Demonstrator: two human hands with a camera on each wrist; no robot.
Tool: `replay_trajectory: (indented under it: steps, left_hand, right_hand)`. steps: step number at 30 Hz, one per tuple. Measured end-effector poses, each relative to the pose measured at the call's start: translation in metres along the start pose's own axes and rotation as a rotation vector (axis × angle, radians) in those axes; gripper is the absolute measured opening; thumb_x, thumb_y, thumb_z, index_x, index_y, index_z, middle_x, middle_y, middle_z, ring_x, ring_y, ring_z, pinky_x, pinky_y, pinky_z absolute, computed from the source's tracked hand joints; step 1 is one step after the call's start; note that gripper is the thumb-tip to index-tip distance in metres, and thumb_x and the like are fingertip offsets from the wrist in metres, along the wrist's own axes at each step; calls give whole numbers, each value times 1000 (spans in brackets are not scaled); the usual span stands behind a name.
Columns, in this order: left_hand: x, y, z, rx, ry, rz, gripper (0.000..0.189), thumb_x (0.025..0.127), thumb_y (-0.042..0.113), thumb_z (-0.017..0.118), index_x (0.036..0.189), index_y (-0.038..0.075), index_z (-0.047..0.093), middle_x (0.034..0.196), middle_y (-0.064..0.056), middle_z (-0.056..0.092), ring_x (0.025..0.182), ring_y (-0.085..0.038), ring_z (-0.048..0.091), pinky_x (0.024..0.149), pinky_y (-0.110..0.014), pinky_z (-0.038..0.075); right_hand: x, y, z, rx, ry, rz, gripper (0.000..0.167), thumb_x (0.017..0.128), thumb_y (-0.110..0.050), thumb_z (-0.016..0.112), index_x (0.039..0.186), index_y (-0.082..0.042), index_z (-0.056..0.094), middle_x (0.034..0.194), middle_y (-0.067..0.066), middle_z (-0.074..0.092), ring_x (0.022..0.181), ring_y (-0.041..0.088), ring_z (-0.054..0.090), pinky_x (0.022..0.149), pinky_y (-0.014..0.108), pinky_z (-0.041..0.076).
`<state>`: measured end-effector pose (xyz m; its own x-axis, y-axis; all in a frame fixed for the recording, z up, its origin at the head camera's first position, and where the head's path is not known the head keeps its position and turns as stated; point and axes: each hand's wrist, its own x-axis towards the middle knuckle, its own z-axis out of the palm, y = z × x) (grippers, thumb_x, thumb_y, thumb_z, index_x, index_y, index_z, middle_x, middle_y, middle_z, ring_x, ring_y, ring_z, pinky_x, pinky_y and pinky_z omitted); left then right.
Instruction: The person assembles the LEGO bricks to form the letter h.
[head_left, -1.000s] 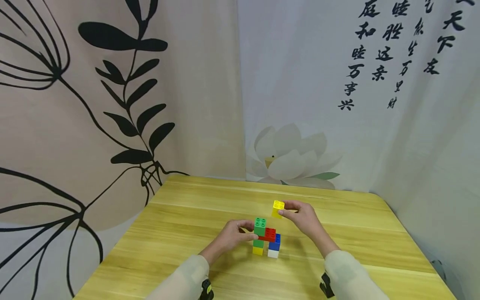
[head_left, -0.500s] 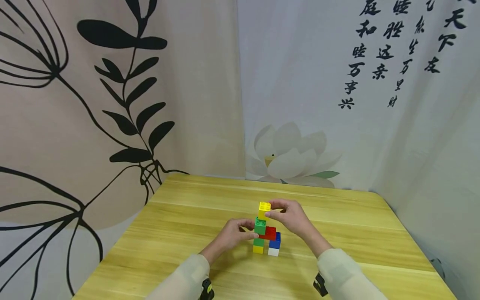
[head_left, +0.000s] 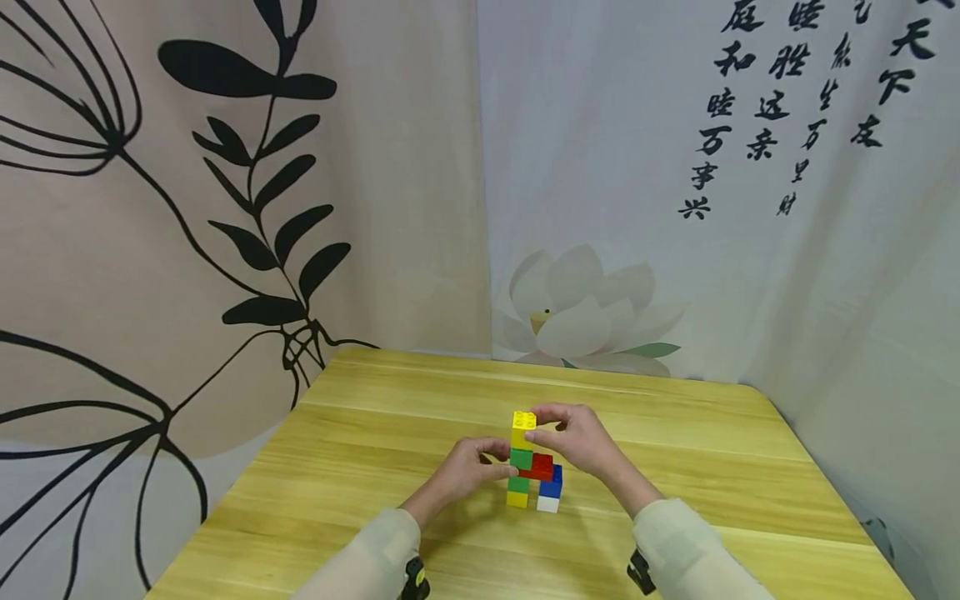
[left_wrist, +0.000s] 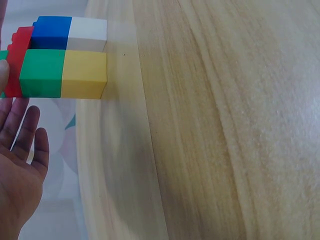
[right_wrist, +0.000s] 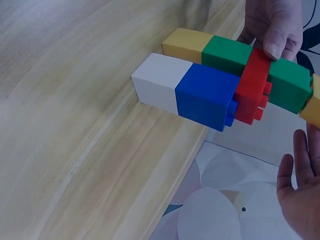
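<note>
A small structure of toy building bricks stands on the wooden table [head_left: 360, 467]. One column has a yellow brick [left_wrist: 84, 74] below a green brick [left_wrist: 42, 73]; the other has a white brick [right_wrist: 161, 82] below a blue brick [right_wrist: 206, 95]. Across both lies a red brick [right_wrist: 252, 87], topped at its left end by an upper green brick [right_wrist: 290, 84]. My left hand [head_left: 468, 471] grips the structure around the red and upper green bricks, thumb in front. Between thumb and fingers, my right hand [head_left: 581, 435] pinches a second yellow brick [head_left: 522, 432] right at the upper green brick's studs.
Behind the table hangs a pale curtain [head_left: 408, 208] printed with dark plants, a lotus and Chinese characters. The table's far edge runs close in front of it. Both sleeved forearms reach in from the near side, each with a dark device at the wrist.
My right hand has carried the yellow brick leftward over the structure, then lowered it onto the top of the upper green brick. My left hand keeps its grip in the same place.
</note>
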<state>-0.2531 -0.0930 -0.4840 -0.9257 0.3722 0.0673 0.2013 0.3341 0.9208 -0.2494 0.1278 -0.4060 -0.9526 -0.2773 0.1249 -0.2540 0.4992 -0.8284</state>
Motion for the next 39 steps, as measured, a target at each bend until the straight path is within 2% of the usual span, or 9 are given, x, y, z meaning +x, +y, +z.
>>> replay_trajectory:
  steps: [10, 18, 26, 33, 39]
  left_hand:
    - [2, 1, 2, 21, 12, 15, 26, 88, 32, 77, 109, 18, 74, 101, 6, 67, 96, -21, 60, 84, -37, 50]
    - [2, 3, 4, 21, 10, 17, 24, 88, 32, 77, 107, 19, 74, 100, 7, 67, 95, -19, 60, 85, -36, 49]
    - [0, -1, 3, 37, 21, 25, 24, 89, 31, 76, 109, 18, 73, 100, 6, 67, 95, -18, 59, 83, -35, 50]
    - [-1, -2, 4, 46, 21, 23, 25, 89, 31, 77, 110, 19, 72, 102, 7, 67, 96, -17, 58, 86, -36, 48]
    - [-4, -1, 5, 50, 30, 33, 35, 89, 33, 76, 119, 17, 69, 107, 8, 68, 101, -18, 59, 89, -38, 48]
  right_hand:
    - [-4, -6, -4, -95, 7, -38, 35, 83, -29, 82, 114, -16, 74, 107, -4, 70, 106, 24, 58, 93, 50, 47]
    - [-6, 1, -2, -56, 23, -1, 39, 83, -28, 82, 117, -13, 72, 112, 1, 71, 110, 30, 58, 93, 53, 48]
    - [-7, 6, 5, -21, 25, -34, 42, 84, -27, 81, 122, -12, 70, 113, 0, 70, 108, 25, 61, 97, 51, 44]
    - [-14, 23, 2, 19, 25, -48, 53, 86, -25, 80, 136, -19, 62, 121, 3, 69, 113, 28, 60, 97, 51, 44]
    - [-24, 50, -2, -2, 63, 13, 53, 87, -23, 79, 136, -16, 61, 122, 4, 68, 113, 28, 60, 96, 51, 45]
